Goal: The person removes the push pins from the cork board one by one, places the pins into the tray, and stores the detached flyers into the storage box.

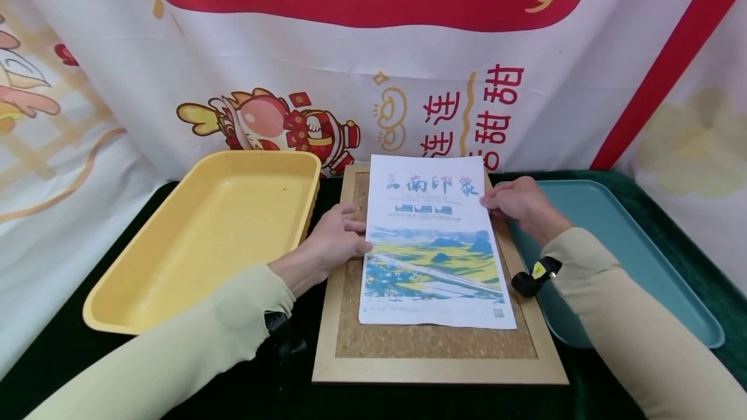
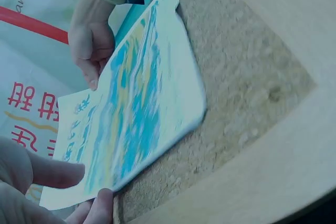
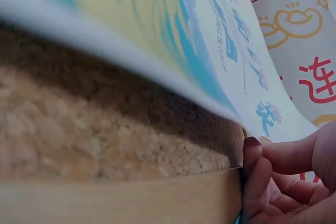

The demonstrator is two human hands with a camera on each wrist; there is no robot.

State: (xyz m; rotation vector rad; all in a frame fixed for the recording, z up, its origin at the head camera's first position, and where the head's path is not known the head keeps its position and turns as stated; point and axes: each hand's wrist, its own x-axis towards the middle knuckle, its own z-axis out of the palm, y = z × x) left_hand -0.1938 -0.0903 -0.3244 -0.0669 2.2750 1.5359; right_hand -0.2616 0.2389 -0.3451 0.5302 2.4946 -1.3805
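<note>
A printed poster sheet (image 1: 432,212) with blue lettering and a yellow-and-blue landscape lies over a wood-framed cork board (image 1: 438,345). By its left edge, my left hand (image 1: 334,242) holds the sheet, the thumb (image 2: 60,174) over the paper and fingertips (image 2: 102,203) at its edge. On the opposite side, my right hand (image 1: 522,203) pinches the upper right edge between thumb and fingers. A shadowed gap shows between the sheet's right edge and the cork (image 3: 105,135) in the right wrist view. The sheet's top end reaches past the board's far edge in the head view.
To the left of the board stands a yellow tray (image 1: 233,225). A teal tray (image 1: 595,232) sits to the right, partly behind the right arm. Dark green cloth (image 1: 251,394) covers the table, and a printed white curtain (image 1: 327,50) hangs behind.
</note>
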